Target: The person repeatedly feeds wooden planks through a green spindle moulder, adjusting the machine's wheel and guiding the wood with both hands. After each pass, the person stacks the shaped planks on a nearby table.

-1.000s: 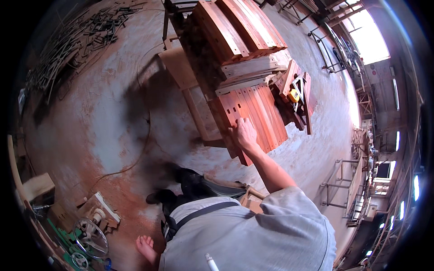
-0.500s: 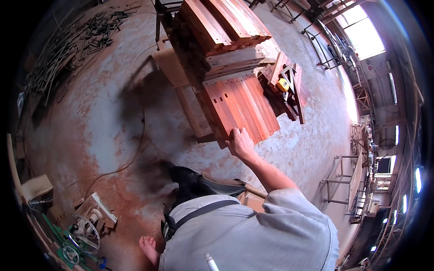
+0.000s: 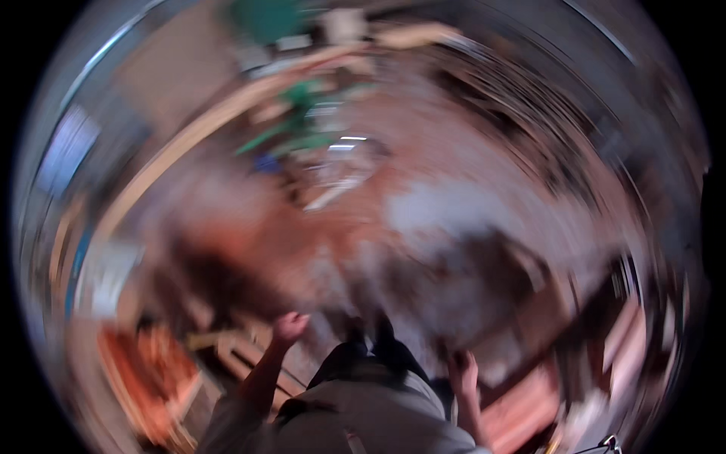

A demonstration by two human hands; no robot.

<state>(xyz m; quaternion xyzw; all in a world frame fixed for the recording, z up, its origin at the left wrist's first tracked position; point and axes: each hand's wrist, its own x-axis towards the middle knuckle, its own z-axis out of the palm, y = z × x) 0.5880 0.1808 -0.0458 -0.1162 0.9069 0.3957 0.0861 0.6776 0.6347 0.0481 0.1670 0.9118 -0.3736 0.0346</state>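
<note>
Left hand (image 3: 290, 327) is hanging at seven o'clock, right hand (image 3: 466, 372) at five — grips blurring past telling; red boards (image 3: 523, 408) are looking heavy, stiff — best end-held.

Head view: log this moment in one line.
left hand: no held object discernible | right hand: near reddish boards, contact unclear | green machinery: ahead | image: motion-blurred

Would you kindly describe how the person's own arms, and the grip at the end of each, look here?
The left sleeve is short and grey, leaving the left forearm bare. The left grip and right grip are both bare hands, with no glove showing. Blur hides finer detail, such as rings or markings.
</note>
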